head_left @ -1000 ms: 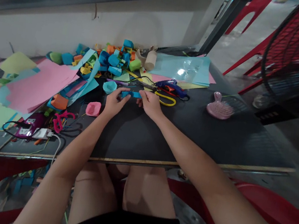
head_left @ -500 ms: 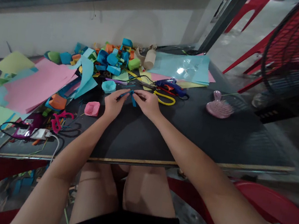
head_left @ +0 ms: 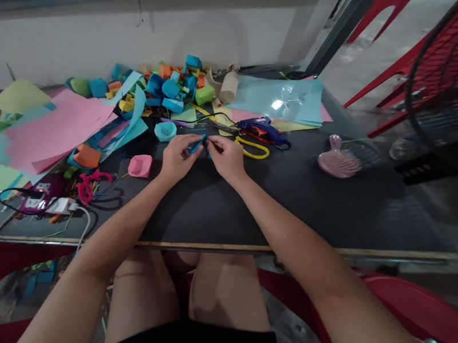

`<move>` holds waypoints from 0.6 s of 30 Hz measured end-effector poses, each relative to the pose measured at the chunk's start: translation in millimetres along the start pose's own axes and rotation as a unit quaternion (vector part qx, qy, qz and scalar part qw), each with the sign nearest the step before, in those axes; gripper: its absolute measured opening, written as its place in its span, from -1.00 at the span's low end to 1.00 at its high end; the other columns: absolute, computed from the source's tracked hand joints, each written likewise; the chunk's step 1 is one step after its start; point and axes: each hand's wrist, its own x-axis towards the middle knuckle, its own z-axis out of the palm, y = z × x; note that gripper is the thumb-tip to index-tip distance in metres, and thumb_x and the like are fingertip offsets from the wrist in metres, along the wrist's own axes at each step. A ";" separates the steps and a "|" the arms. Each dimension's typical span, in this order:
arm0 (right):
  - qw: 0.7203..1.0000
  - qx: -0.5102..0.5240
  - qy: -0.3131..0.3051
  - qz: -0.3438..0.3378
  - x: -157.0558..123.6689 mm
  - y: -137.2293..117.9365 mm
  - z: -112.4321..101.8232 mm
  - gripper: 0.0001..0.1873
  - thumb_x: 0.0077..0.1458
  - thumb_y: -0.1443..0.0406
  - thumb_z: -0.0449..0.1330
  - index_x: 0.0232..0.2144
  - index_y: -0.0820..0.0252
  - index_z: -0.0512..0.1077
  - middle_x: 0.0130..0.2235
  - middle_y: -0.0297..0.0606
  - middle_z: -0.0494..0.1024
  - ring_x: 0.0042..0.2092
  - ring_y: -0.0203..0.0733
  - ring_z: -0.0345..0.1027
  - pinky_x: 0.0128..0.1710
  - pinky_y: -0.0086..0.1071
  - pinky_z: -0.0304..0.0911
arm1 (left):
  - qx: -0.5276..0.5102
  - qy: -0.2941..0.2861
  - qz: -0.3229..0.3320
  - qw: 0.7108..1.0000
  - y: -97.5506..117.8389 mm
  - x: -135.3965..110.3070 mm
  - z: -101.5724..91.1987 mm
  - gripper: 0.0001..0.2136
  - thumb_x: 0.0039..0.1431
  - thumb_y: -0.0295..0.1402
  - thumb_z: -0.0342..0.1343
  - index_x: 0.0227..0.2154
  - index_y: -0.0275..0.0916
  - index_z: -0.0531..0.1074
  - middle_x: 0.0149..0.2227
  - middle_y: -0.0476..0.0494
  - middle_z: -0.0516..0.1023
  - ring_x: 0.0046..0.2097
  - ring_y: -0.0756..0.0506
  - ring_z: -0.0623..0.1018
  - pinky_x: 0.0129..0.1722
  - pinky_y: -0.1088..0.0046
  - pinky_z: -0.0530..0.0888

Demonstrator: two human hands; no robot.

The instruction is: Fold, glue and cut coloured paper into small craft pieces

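Note:
Between my hands is a narrow strip of blue paper [head_left: 197, 146], partly covered by the fingers. My left hand [head_left: 178, 156] is closed on its left part, thumb and fingers pinching it. Fingertips of my right hand [head_left: 226, 158] pinch the strip's other end, close to the left fingertips. Left of my hands, a light-blue folded paper cup [head_left: 165, 132] and a pink folded paper cup [head_left: 140, 166] sit on the black table [head_left: 213, 215]. Scissors with a yellow handle [head_left: 253, 153] lie just beyond my right hand.
Behind lie a pile of folded paper pieces [head_left: 170, 89], a blue glue gun [head_left: 264, 129] and light-blue sheets [head_left: 281, 100]. Pink paper [head_left: 56, 132] and a purple power block [head_left: 42, 197] with cables are left. A pink hairbrush [head_left: 338, 161] and black fan [head_left: 451, 85] are right.
The blue strip has turned between my fingers; its hanging end, visible before, is now mostly hidden. Both hands stay close together in nearly the same place. The view has shifted slightly.

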 end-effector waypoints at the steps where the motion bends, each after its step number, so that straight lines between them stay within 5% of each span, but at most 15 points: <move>1: 1.000 -0.003 0.001 -0.003 -0.2 -0.1 -0.2 -0.77 0.16 0.24 0.16 -0.31 0.20 0.60 -0.34 -0.22 0.67 -0.31 -0.15 0.56 -0.30 -0.35 0.39 | 0.005 -0.001 0.005 1.000 -0.4 0.1 -0.1 -0.75 0.28 -0.21 0.12 -0.13 -0.22 0.58 -0.11 -0.22 0.64 -0.10 -0.07 0.58 -0.40 0.55 0.48; 4: 1.000 -0.007 0.004 -0.011 -0.9 0.2 -0.2 -0.76 0.16 0.26 0.14 -0.29 0.20 0.60 -0.33 -0.21 0.68 -0.32 -0.15 0.56 -0.31 -0.35 0.39 | 0.016 -0.009 0.012 1.000 -2.1 0.1 -0.3 -0.77 0.28 -0.23 0.13 -0.13 -0.21 0.58 -0.13 -0.22 0.63 -0.15 -0.06 0.57 -0.41 0.53 0.47; 10: 0.999 -0.038 0.009 -0.021 -2.0 -0.1 0.3 -0.76 0.17 0.25 0.13 -0.27 0.17 0.60 -0.29 -0.22 0.68 -0.29 -0.14 0.56 -0.29 -0.34 0.41 | 0.037 -0.012 0.065 0.997 -4.1 0.3 0.1 -0.79 0.28 -0.29 0.14 -0.11 -0.22 0.58 -0.14 -0.21 0.62 -0.10 -0.08 0.56 -0.08 0.34 0.52; 18: 0.997 -0.072 0.015 -0.031 -1.4 6.7 1.7 -0.72 0.21 0.24 0.11 -0.14 0.13 0.59 -0.18 -0.22 0.68 -0.24 -0.13 0.57 -0.27 -0.32 0.41 | 0.053 -0.035 0.038 0.997 -5.1 0.3 1.4 -0.79 0.32 -0.32 0.09 -0.08 -0.18 0.56 -0.12 -0.18 0.61 -0.04 -0.09 0.55 -0.03 0.33 0.49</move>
